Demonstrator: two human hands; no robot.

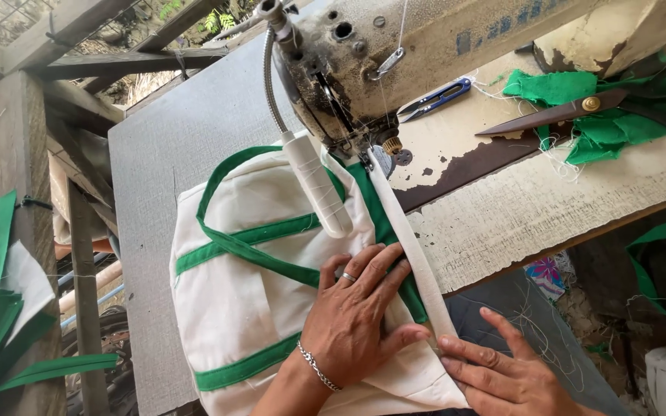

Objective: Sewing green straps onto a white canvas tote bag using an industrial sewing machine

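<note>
A cream cloth bag [233,293] with green straps [252,248] lies on the sewing table under an old, worn sewing machine [371,54]. My left hand [356,308], with a ring and a bracelet, lies flat on the bag and presses the cloth down beside a long cream strip [410,239] that runs up to the presser foot [383,158]. My right hand [495,366] pinches the near end of that strip at the bag's edge. A white lamp [316,185] on a flexible neck hangs over the bag.
The grey table top [156,154] stretches to the left. Big scissors [556,114] lie on green cloth scraps [603,115] at the right, small blue snips [437,98] near the machine. Green and white cloth pieces [1,308] hang by a wooden post at left.
</note>
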